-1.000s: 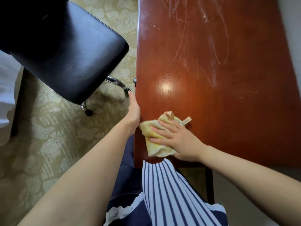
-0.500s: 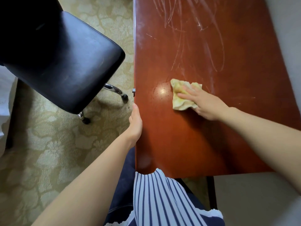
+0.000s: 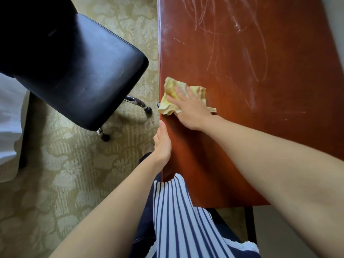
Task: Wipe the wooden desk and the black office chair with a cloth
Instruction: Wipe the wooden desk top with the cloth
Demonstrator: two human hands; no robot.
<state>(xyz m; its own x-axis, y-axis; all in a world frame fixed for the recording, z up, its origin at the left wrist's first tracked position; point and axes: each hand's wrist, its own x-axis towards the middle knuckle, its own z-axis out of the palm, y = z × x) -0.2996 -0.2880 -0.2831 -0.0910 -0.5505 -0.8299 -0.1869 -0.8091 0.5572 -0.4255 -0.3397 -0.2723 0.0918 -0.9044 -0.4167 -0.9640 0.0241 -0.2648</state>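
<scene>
The reddish wooden desk (image 3: 260, 127) fills the right half of the view, with pale smear marks across its far part. A crumpled yellow cloth (image 3: 172, 97) lies at the desk's left edge, partly hanging over it. My right hand (image 3: 189, 110) presses flat on the cloth with straight fingers. My left hand (image 3: 162, 144) rests against the desk's left edge, nearer to me, thumb on top; its fingers are hidden below the edge. The black office chair (image 3: 78, 71) stands on the carpet to the left, apart from both hands.
Patterned beige carpet (image 3: 65, 174) covers the floor between chair and desk. The chair's chrome legs and castors (image 3: 148, 109) reach close to the desk edge. White fabric (image 3: 9, 118) shows at the far left. A pale wall runs along the desk's right side.
My right hand slid the cloth from the desk's near edge out to the middle, then back left to the left edge. My left hand stayed on the edge.
</scene>
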